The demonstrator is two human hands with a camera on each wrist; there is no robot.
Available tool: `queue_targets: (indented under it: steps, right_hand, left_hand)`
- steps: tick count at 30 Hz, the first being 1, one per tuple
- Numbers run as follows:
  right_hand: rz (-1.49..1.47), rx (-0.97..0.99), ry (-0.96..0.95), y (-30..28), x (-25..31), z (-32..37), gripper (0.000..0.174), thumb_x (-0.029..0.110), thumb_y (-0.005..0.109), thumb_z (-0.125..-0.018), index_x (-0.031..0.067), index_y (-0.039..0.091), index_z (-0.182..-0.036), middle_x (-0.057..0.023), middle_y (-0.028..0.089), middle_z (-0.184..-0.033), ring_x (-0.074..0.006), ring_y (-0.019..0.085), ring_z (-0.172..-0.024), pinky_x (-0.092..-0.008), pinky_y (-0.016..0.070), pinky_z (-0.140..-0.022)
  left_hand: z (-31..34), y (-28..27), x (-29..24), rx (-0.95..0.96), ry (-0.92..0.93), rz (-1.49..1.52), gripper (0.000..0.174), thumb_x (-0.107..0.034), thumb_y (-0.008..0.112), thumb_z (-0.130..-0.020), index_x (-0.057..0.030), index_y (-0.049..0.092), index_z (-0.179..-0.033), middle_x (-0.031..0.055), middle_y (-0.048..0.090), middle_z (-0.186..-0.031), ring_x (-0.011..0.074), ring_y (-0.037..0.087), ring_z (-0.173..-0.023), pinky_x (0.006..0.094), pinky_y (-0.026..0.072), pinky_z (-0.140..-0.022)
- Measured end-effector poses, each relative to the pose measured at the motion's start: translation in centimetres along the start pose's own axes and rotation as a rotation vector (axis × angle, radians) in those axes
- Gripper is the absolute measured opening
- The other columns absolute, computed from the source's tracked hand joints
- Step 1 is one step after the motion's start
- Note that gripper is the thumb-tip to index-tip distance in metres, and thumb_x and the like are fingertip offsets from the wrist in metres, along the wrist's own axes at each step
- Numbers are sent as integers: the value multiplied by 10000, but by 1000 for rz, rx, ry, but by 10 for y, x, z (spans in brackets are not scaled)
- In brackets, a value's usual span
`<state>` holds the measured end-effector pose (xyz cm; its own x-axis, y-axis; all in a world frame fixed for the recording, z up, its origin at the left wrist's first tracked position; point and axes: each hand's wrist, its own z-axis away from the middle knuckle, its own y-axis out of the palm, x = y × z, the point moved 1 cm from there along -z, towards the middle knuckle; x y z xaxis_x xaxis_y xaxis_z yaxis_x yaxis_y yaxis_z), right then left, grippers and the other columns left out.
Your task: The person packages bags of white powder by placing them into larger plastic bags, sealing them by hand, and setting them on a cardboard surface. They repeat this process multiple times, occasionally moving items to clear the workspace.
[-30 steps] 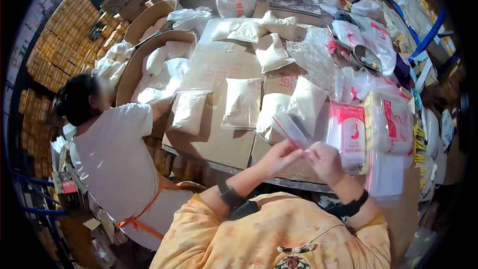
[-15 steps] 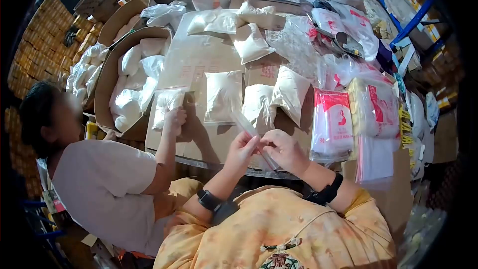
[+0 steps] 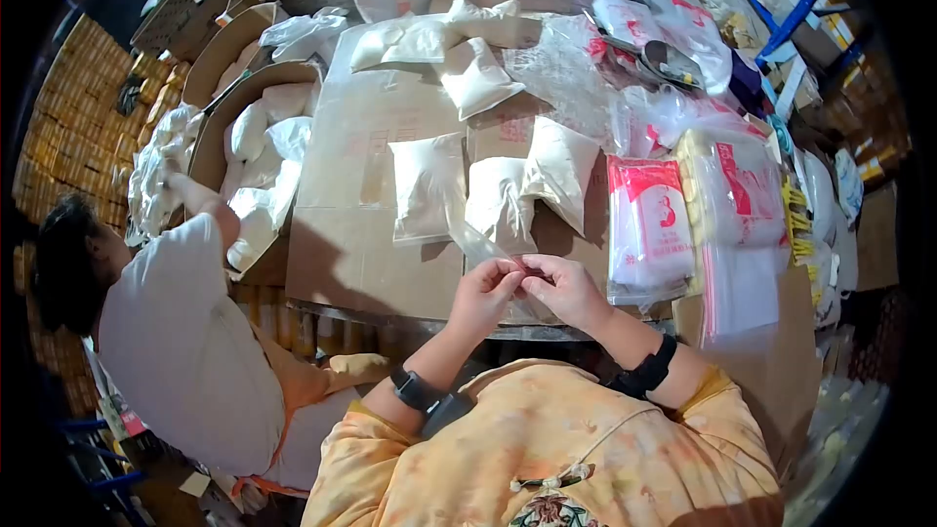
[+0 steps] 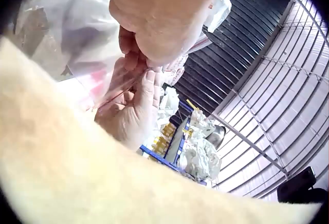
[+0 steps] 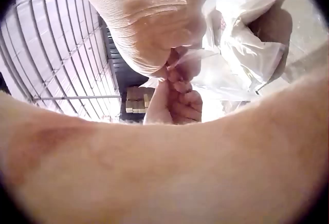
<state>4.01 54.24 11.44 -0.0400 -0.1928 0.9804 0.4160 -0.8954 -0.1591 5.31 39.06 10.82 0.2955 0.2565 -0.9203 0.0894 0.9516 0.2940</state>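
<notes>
In the head view, my left hand and right hand meet at the table's front edge, thumbs and fingertips pinching an empty clear zip bag. The bag slants away to the upper left. Its red seal line runs between the fingers in the left wrist view. Just beyond the hands lie filled bags of pale powder: one flat and upright, one slumped, and one leaning on it. In the right wrist view, my palm hides much of the pinch.
Flattened cardboard covers the table, with more filled bags farther back. To the right are a red-printed pack and a stack of clear bags. At left another person reaches past a carton of white bags.
My hands have drawn together with the zip bag between them. The other person has taken the filled bag off the cardboard's left side, and their arm now reaches to the white bags beyond the carton.
</notes>
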Motion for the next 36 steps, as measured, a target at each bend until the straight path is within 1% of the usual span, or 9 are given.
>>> queue_targets:
  steps: [8,11,13,15,17,27,30,33,36]
  right_hand:
    - [-374,134,112,-1,18,2,362,3,513,-855,-55,474,-1211,-70,574,-1056,-114,559,-928,-242,468,-800]
    - [-230,97,60,-2,12,1,367,-4,515,-843,-48,483,-1206,-60,582,-1031,-111,566,-908,-243,470,-791]
    - [-285,118,79,2,-9,0,364,-5,515,-836,-43,495,-1197,-52,595,-991,-110,576,-871,-245,470,-785]
    - [-268,127,83,2,6,0,255,9,483,-855,-40,545,-1097,-40,604,-884,-84,560,-791,-231,459,-721]
    - [-213,80,122,3,17,2,248,7,452,-866,-37,550,-1089,-43,600,-855,-86,546,-783,-224,447,-728]
    - [-408,65,158,10,9,2,214,23,443,-884,-40,566,-1047,-23,594,-873,-94,544,-790,-234,442,-751]
    - [-160,27,136,8,-4,0,163,38,470,-875,-26,580,-976,-31,599,-817,-90,548,-765,-240,453,-706]
    - [107,-5,93,5,1,0,81,50,515,-831,7,572,-867,-88,603,-739,-171,584,-710,-292,467,-635]
    - [398,-75,-241,10,7,1,49,78,532,-790,33,539,-808,-158,580,-718,-304,583,-691,-374,462,-598]
  left_hand:
    - [2,-3,-6,18,19,-137,82,-50,517,-892,8,569,-868,36,604,-769,97,557,-663,227,473,-609]
    - [3,-1,-6,1,6,-72,101,-74,525,-893,7,575,-858,36,603,-740,93,554,-639,227,468,-591]
    - [3,-4,1,-14,29,-180,126,-104,535,-893,7,580,-852,34,601,-705,90,549,-616,228,462,-573]
    - [6,-1,-10,-3,39,-294,150,-126,541,-893,7,578,-835,32,598,-688,87,547,-605,227,457,-562]
    - [5,-5,-1,14,33,-166,157,-132,545,-892,5,571,-820,30,597,-684,87,546,-596,228,456,-557]
    - [13,-8,-3,37,15,-193,124,-126,526,-900,-8,539,-865,19,582,-717,82,539,-633,224,456,-585]
    - [11,-11,7,113,30,-49,127,-131,529,-897,-5,541,-887,32,582,-715,97,539,-632,225,451,-597]
    - [12,-11,4,117,-4,-89,143,-159,530,-897,-16,536,-894,25,573,-703,98,527,-623,233,443,-590]
    - [10,-7,-2,117,-94,-219,207,-212,528,-904,-32,524,-802,1,531,-653,75,474,-569,229,396,-515]
